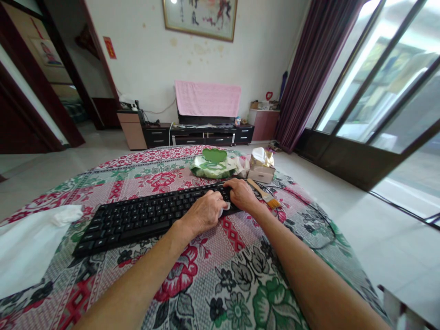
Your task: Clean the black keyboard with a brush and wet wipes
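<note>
A black keyboard (pixel 137 217) lies slanted on a table under a floral cloth (pixel 220 270). My left hand (pixel 205 213) rests on the keyboard's right end, fingers curled around a small white wipe (pixel 225 207) pressed against the keys. My right hand (pixel 243 194) is clamped over the keyboard's far right corner. A brush with a wooden handle (pixel 264 194) lies just to the right of my right hand.
A green wet-wipe pack (pixel 211 166) and a small cardboard box (pixel 261 173) sit beyond the keyboard. White cloth and a crumpled tissue (pixel 65 214) lie at the table's left. A thin cable (pixel 323 229) loops at the right. TV stand, curtain and glass doors stand behind.
</note>
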Action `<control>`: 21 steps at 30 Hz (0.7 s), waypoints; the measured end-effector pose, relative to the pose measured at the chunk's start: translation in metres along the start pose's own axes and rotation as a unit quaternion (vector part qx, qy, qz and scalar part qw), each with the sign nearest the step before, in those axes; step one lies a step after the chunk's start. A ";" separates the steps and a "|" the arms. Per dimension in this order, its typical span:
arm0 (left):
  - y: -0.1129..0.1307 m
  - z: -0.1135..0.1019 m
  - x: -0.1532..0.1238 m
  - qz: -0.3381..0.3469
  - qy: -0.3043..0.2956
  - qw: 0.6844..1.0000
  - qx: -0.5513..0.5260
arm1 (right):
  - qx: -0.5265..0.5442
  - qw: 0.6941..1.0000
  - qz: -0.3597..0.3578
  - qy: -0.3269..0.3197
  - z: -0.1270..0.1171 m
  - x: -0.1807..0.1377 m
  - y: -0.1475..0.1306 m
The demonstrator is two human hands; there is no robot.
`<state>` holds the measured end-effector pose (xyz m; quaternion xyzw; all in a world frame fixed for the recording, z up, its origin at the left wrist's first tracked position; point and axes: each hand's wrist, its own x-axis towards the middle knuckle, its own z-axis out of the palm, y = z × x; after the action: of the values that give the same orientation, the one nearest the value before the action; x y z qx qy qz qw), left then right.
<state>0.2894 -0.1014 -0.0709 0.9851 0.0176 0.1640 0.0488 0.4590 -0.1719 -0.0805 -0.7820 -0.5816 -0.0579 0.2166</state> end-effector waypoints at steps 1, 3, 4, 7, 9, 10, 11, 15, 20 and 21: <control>0.000 0.001 0.000 0.004 -0.004 1.000 0.006 | -0.001 1.000 0.001 -0.001 0.000 0.000 0.000; 0.001 0.001 0.000 0.008 -0.015 1.000 0.019 | -0.003 1.000 0.001 -0.002 0.000 0.000 0.000; 0.002 0.000 -0.001 0.009 -0.020 1.000 0.022 | -0.004 1.000 0.001 -0.002 0.000 0.000 0.000; 0.003 -0.002 -0.001 0.017 -0.033 0.999 0.021 | -0.004 1.000 -0.001 -0.001 0.000 0.000 0.000; 0.003 -0.003 -0.001 0.024 -0.037 0.999 0.021 | -0.005 1.000 -0.002 -0.004 -0.001 0.000 -0.001; 0.002 -0.004 -0.001 0.026 -0.038 0.999 0.019 | -0.006 1.000 -0.002 -0.004 -0.002 0.000 -0.002; 0.000 -0.006 -0.002 0.026 -0.039 0.999 0.016 | -0.008 1.000 -0.002 -0.005 -0.003 -0.001 -0.002; -0.015 -0.014 -0.007 0.014 -0.056 0.998 -0.001 | -0.014 1.000 0.001 -0.010 -0.006 -0.002 -0.005; -0.026 -0.019 -0.011 -0.037 -0.044 0.998 -0.004 | -0.019 1.000 0.012 -0.013 -0.006 -0.002 -0.006; -0.025 -0.018 -0.011 -0.036 -0.039 0.999 -0.007 | -0.018 1.000 0.013 -0.013 -0.006 -0.002 -0.006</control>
<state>0.2728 -0.0758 -0.0599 0.9891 0.0495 0.1240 0.0622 0.4540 -0.1746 -0.0746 -0.7939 -0.5730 -0.0549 0.1957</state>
